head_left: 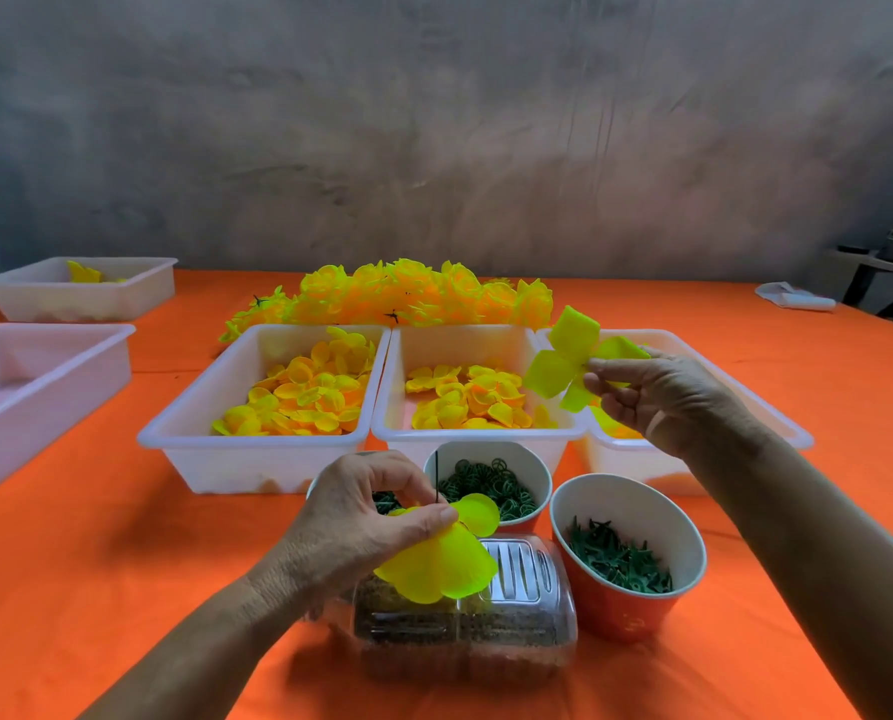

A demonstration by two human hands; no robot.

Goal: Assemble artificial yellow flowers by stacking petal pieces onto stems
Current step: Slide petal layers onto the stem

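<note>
Head view, left hand: the left hand point(366, 511) at 6 o'clock pinches a thin dark stem point(436, 478) between thumb and fingers, with a stack of yellow petals point(441, 561) already threaded on it, hanging below the fingertips.
Head view, right hand: the right hand point(657, 394) at 3 o'clock pinches a four-lobed yellow petal piece point(571, 363) by one lobe, raised above the rightmost tray point(777, 407).
Petal trays: three white trays side by side at centre; the left tray point(174, 433) and middle tray point(392, 407) each hold loose yellow-orange petals; the rightmost one is partly hidden by the hand.
Finished flowers: a heap of yellow flowers point(413, 293) lies at 12 o'clock behind the trays.
Cups: an orange paper cup point(626, 605) of green spiky parts at 5 o'clock; a second cup point(532, 470) of green rings just behind it; a third is mostly hidden by the left hand.
Clear box: a transparent plastic box point(486, 631) with dark contents sits beneath the left hand's petals.
Spare trays: two white trays at 9 and 10 o'clock, the near one point(44, 387) and the far one point(70, 298) with a yellow piece inside.
Surface: orange tablecloth point(122, 589).
</note>
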